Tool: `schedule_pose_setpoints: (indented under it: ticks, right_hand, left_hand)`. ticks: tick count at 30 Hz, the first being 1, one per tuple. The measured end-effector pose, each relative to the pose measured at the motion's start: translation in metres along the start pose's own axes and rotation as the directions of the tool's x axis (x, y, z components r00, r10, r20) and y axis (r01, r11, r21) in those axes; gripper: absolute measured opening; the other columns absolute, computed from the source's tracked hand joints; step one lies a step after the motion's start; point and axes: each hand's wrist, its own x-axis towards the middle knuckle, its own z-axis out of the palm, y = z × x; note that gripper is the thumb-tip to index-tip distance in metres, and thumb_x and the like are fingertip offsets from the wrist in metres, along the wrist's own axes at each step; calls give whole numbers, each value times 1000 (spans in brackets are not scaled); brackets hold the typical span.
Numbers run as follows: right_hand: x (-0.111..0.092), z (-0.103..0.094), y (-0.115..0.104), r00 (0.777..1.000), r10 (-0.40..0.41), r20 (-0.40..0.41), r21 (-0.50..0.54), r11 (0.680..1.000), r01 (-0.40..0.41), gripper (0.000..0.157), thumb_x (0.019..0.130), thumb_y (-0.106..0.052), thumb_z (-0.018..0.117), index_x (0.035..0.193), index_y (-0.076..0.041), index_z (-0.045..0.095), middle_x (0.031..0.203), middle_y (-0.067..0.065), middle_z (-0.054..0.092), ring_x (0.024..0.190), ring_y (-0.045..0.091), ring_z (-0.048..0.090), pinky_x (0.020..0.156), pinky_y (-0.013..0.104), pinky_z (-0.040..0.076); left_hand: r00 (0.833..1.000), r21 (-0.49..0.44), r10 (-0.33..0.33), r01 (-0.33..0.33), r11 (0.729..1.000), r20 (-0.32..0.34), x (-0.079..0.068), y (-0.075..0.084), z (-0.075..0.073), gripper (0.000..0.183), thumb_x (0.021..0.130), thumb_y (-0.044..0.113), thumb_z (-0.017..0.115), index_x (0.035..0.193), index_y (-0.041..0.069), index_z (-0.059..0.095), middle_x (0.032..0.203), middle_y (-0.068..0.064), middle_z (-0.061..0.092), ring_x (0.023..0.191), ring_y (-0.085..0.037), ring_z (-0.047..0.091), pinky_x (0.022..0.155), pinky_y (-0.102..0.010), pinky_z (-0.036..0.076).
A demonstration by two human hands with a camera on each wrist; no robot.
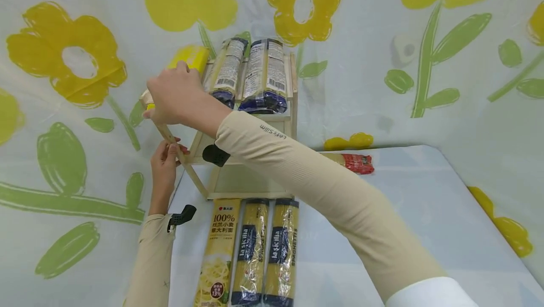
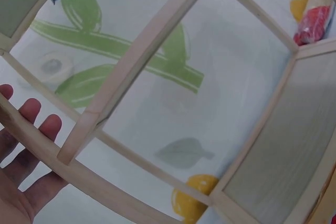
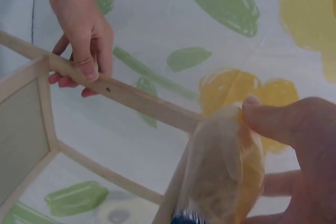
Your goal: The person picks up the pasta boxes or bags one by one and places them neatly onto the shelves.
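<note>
My left hand (image 1: 163, 163) grips the front side post of a small wooden rack (image 1: 195, 182), its fingers curled round the bar in both wrist views. At the rack's top left, my right hand (image 1: 180, 97) holds a yellow pack (image 1: 193, 56), which it partly hides. In the right wrist view the thumb and fingers of the right hand (image 3: 310, 140) lie along the yellow side (image 3: 252, 177) of the pack, beside clear wrapping. Close to the right on the top shelf lie two clear spaghetti packs (image 1: 227, 66) (image 1: 265, 71) with navy ends, their barcodes facing up.
Below the rack, a yellow pasta pack (image 1: 218, 250) and two spaghetti packs (image 1: 250, 255) (image 1: 281, 255) lie side by side on the pale table (image 1: 408, 203). A red-ended pasta pack (image 1: 359, 163) lies right of the rack. A flower-patterned sheet (image 1: 361, 85) hangs behind.
</note>
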Motion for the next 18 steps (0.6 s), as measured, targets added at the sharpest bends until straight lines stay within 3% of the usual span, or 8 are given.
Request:
schedule_pose_setpoints:
  ticks: [3, 7, 10, 14, 18]
  right_hand:
    - [-1, 0, 7, 999, -41, -17, 50, 998, 41, 53, 86, -64, 50, 125, -28, 51, 113, -8, 54, 106, 21, 44, 81, 29, 38]
    - [-2, 5, 3, 991, -86, -104, 70, 993, 93, 50, 86, -61, 52, 119, -24, 55, 105, -7, 57, 98, 20, 46, 77, 27, 36]
    - [-2, 7, -1, 988, -81, -133, 63, 994, 90, 48, 87, -61, 51, 119, -25, 57, 103, -7, 57, 97, 20, 47, 77, 28, 36]
    - [-4, 4, 5, 996, -60, -72, 83, 994, 66, 50, 88, -62, 49, 126, -29, 52, 114, -8, 55, 109, 19, 46, 83, 30, 38]
    - [-10, -5, 23, 994, -106, -32, 141, 984, 110, 53, 90, -59, 48, 134, -29, 46, 127, -8, 52, 118, 17, 44, 89, 34, 37]
  left_hand:
    - [1000, 10, 2, -2, 1000, -2, 0, 1, 0, 18, 100, 17, 47, 108, 7, 61, 90, -21, 59, 85, -24, 61, 71, -25, 52]
    - [1000, -9, -3, 2, 1000, -24, -1, 2, -2, 17, 99, 17, 49, 106, 7, 61, 88, -18, 61, 82, -22, 62, 70, -25, 52]
    - [1000, -31, -5, 4, 1000, -20, -1, 2, 0, 18, 99, 17, 49, 107, 6, 61, 86, -15, 62, 82, -21, 63, 70, -26, 52]
    - [1000, -50, 1, -2, 999, -10, 0, 2, 4, 18, 99, 16, 48, 106, 6, 62, 85, -14, 63, 81, -20, 64, 69, -26, 52]
    - [1000, -22, 4, -5, 1000, -18, 2, 0, 4, 18, 99, 16, 48, 106, 6, 61, 85, -16, 62, 81, -21, 64, 68, -26, 52]
